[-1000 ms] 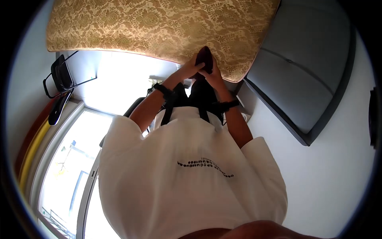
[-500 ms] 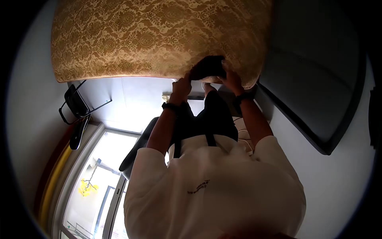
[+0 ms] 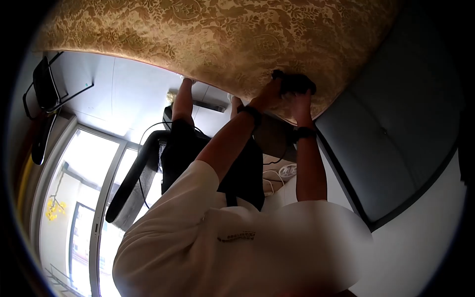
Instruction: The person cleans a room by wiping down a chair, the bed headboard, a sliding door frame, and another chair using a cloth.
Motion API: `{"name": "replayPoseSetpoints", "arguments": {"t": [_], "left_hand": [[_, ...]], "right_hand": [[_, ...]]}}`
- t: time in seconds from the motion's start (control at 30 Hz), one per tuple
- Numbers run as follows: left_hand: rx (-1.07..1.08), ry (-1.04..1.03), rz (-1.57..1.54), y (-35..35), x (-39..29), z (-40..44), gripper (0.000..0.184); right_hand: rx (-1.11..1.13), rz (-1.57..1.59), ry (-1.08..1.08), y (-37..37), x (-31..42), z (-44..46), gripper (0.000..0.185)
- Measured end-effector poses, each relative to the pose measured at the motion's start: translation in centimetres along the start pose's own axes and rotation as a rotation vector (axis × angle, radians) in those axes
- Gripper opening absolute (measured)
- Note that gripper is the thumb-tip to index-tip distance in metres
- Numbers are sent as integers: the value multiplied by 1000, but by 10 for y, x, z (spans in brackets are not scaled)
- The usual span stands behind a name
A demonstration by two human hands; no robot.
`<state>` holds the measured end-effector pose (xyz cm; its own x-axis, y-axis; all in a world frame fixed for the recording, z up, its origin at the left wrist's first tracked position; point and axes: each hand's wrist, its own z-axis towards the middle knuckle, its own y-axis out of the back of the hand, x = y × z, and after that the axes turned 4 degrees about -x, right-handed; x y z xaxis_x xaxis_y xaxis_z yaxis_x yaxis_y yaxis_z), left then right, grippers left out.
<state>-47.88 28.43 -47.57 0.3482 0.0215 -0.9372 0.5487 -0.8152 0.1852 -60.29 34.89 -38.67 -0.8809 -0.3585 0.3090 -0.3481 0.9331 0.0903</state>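
A bunched black cloth item lies against the gold patterned mattress, close to its near edge; its exact kind does not show. My left hand grips the cloth from its left side, fingers partly hidden by shadow. Below the cloth, my right hand has its fingers curled into the lower right part. Both hands are next to each other, and a dark band circles each wrist.
To the right of the mattress rises a dark grey padded headboard. A black chair stands by my legs, and a black folding chair is at the far left near a glass door. A shoe and cables lie on the floor.
The black cloth, stretched between my hands before, is now more bunched, and my hands are closer together. My view has turned, with the hands and cloth shifting toward the headboard.
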Motion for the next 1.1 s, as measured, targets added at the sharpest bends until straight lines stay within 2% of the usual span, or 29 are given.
{"name": "replayPoseSetpoints", "arguments": {"t": [0.03, 0.07, 0.13, 0.17, 0.2, 0.23, 0.27, 0.3, 0.33, 0.37, 0.43, 0.47, 0.5, 0.53, 0.57, 0.6, 0.63, 0.67, 0.7, 0.73, 0.8, 0.93, 1.0, 1.07, 1.1], "left_hand": [[-12, 12, -45, 1, 19, 4, 59], [18, 190, 42, 16, 33, 5, 57], [-17, 415, 97, 72, 33, 0, 49], [-101, 465, 119, 106, 58, -3, 48], [-186, 515, 138, 140, 83, -6, 48], [-303, 589, 208, 166, 141, -8, 55], [-223, 727, 299, 220, 119, -13, 63], [-198, 896, 321, 264, 123, -18, 61], [-195, 934, 298, 295, 169, -27, 52], [-188, 976, 273, 320, 213, -38, 46], [-291, 823, -42, 404, 212, -55, 38], [-474, 786, -185, 441, 164, -58, 45], [-595, 661, 127, 475, 152, -58, 54], [-749, 353, 393, 502, 151, -66, 58], [-845, 338, 331, 525, 123, -64, 60], [-941, 315, 268, 548, 95, -62, 61], [-968, 262, 259, 565, 90, -58, 62], [-943, 236, 248, 573, 97, -57, 63], [-835, 210, 239, 577, 113, -53, 64], [-730, 196, 224, 578, 128, -51, 65], [-568, 232, 174, 558, 146, -50, 68], [-662, 347, 133, 464, 127, -49, 82], [-616, 343, 8, 413, 117, -52, 86], [-639, 289, 27, 360, 107, -61, 91], [-551, 383, -13, 338, 105, -64, 95]], "right_hand": [[1, -92, 60, -13, -4, 25, 69], [-2, -179, 120, -26, -9, 51, 70], [1, -404, 217, -81, -19, 55, 74], [83, -568, 310, -116, -22, 41, 74], [131, -853, 302, -133, -33, 72, 72], [225, -1068, 455, -167, -44, 83, 68], [294, -1265, 637, -200, -56, 93, 64], [396, -1373, 981, -242, -77, 74, 58], [448, -1444, 1066, -277, -93, 82, 54], [568, -1551, 1044, -318, -103, 81, 55], [545, -1549, 817, -408, -99, 13, 55], [575, -1560, 834, -440, -108, 12, 55], [640, -1472, 906, -470, -119, 16, 54], [703, -1381, 962, -495, -132, 22, 53], [702, -1437, 1098, -519, -146, 38, 61], [726, -1446, 1096, -532, -153, 33, 61], [612, -1697, 1335, -548, -154, 21, 68], [462, -1921, 1591, -566, -155, 10, 75], [302, -2024, 1733, -570, -162, 9, 85], [268, -2032, 1723, -570, -166, 6, 86], [238, -2099, 1558, -572, -165, -15, 87], [289, -1974, 1611, -519, -155, 21, 83], [227, -1933, 1452, -482, -144, 11, 86], [167, -1896, 1354, -431, -140, 16, 76], [159, -1913, 1370, -408, -137, 14, 76]]}}
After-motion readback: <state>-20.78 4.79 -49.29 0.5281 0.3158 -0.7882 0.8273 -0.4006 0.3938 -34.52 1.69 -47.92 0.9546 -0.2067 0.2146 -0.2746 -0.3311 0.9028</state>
